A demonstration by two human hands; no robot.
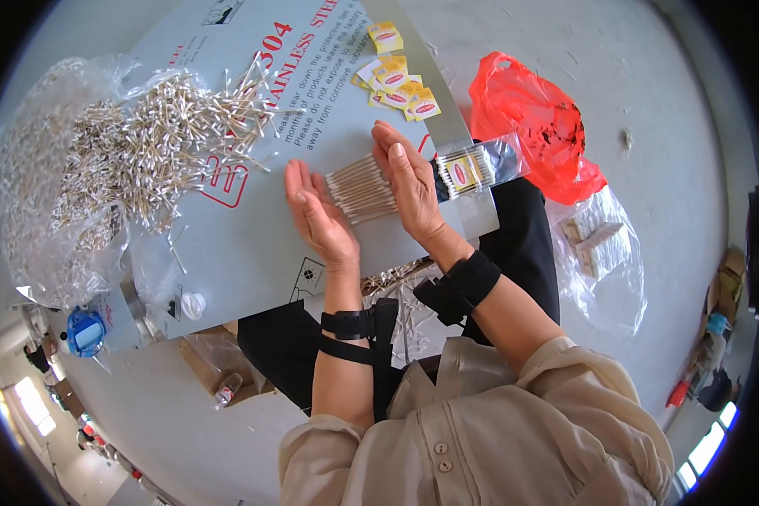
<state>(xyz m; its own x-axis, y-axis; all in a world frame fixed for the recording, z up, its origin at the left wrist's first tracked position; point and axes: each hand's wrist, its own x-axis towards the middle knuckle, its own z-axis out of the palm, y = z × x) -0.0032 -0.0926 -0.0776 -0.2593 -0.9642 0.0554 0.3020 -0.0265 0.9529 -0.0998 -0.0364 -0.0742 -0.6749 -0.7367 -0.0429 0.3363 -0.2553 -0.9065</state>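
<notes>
In the head view, a small bundle of cotton swabs (361,189) is pressed together on the grey table (253,244) between the two hands. The left hand (319,218) is held flat and open against the bundle's left ends, and the right hand (411,187) is held flat and open against its right ends; no grip is closed around the swabs, which are only squared up between the palms. The bundle lies near the table's front edge, just ahead of the person's lap.

As far as can be judged, much is left to do. A large loose heap of swabs (143,143) is spread over the table's left part, partly on a clear plastic sheet (38,211). One filled clear packet (472,169) with a yellow label is seen just right of the right hand, at the table's edge. A scatter of yellow labels (396,80) lies beyond the hands, well apart from the bundle. A red plastic bag (531,126) and a clear bag of packed bundles (599,244) rest on the floor to the right, so some packing appears done already.
</notes>
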